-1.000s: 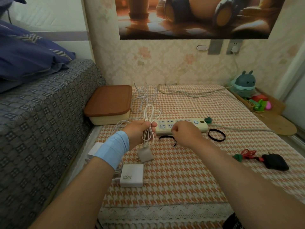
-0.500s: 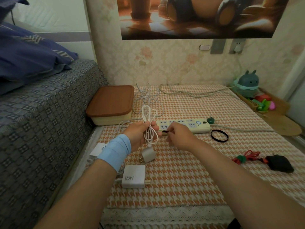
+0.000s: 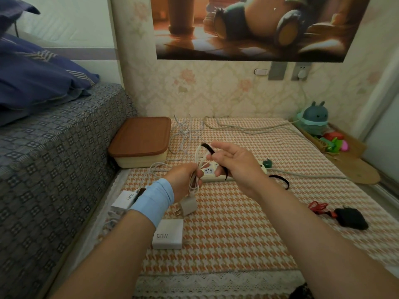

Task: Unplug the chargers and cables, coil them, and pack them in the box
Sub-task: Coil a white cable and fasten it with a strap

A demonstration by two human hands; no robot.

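My left hand (image 3: 184, 176) grips a coiled white cable (image 3: 197, 167), and its small white charger (image 3: 188, 207) hangs below the fist. Just right of it, my right hand (image 3: 234, 164) holds a black strap (image 3: 209, 148) lifted above the coil, fingers spread. Behind both hands lies the white power strip (image 3: 210, 174). The box (image 3: 140, 145), cream with a shut brown lid, sits at the back left. A 120W charger (image 3: 167, 234) and a 90W charger (image 3: 125, 198) lie near my left forearm. A loose white cable (image 3: 185, 131) is tangled behind the strip.
A second black strap (image 3: 280, 180) lies right of the strip. A black charger (image 3: 350, 217) with a red cable (image 3: 318, 206) rests at the right. The strip's grey cord (image 3: 248, 129) runs to a wall socket (image 3: 301, 73). A bed (image 3: 54, 147) borders the left; toys (image 3: 313, 118) stand far right.
My right hand picked the black strap up off the cloth in front of the power strip and raised it beside the coil. My left hand kept hold of the white cable.
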